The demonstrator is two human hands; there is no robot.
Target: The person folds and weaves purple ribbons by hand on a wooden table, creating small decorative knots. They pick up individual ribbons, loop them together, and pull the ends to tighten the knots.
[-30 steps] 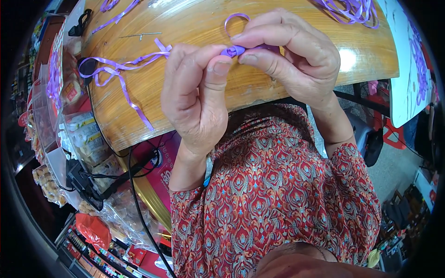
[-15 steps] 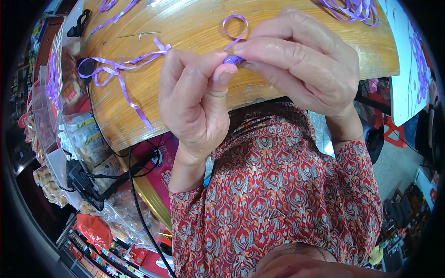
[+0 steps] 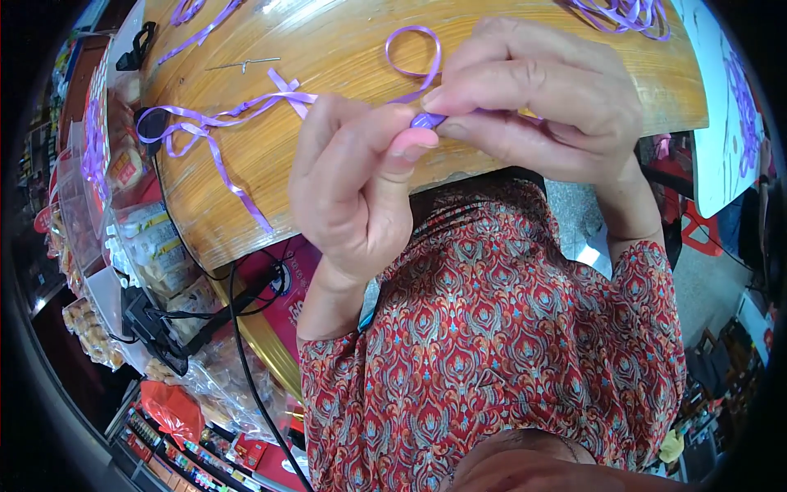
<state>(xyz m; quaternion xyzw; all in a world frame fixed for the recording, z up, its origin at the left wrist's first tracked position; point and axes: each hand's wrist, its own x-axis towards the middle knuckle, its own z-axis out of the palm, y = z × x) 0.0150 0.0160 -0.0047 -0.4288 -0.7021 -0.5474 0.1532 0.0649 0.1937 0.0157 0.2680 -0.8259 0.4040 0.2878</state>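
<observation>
Above the table's near edge, my left hand pinches a small bundle of purple ribbon between thumb and forefinger. My right hand grips the same ribbon from the other side, thumb and forefinger pressed together on it. A loop of ribbon curls up beyond the fingertips, and a bit shows under my right palm. To the left, a longer purple ribbon with knots and loops lies on the wooden table; its right end runs behind my left hand. How the bundle is folded is partly hidden by my fingers.
A thin metal tool lies at the table's far left. More purple ribbon is heaped at the far right, beside a white panel. Black cables hang off the left edge, near packaged goods and a red bag.
Both hands have shifted slightly right and a little nearer, with the ribbon bundle between them. The curled loop now looks wider, and my right fingers have bent differently around the ribbon.
</observation>
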